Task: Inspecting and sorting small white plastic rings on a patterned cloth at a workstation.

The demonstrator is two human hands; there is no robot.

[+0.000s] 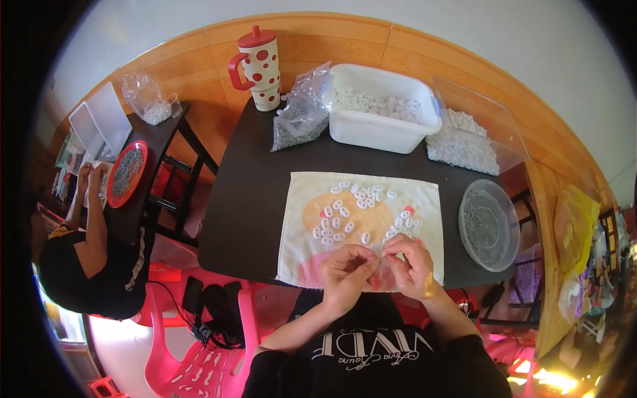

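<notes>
My left hand [348, 273] and my right hand [411, 268] meet over the near edge of a pale patterned towel [430, 219]. Both have thumb and fingertips pinched together, almost touching each other. Whatever sits between the fingertips is too small to make out. Just beyond the hands, small white oval pieces [366, 237] with dark openings lie scattered on the cloth. One group is at the left, another [361, 193] at the far middle, and a third [403, 223] close to my right fingers.
On the dark table [242, 212] stand a white tub [378, 136] of white pieces, a bag of grey bits [298, 126], a clear box [464, 149], a round clear container [491, 229] and a spotted tumbler [262, 73]. Another person [93, 259] works at left beside a red tray [141, 149].
</notes>
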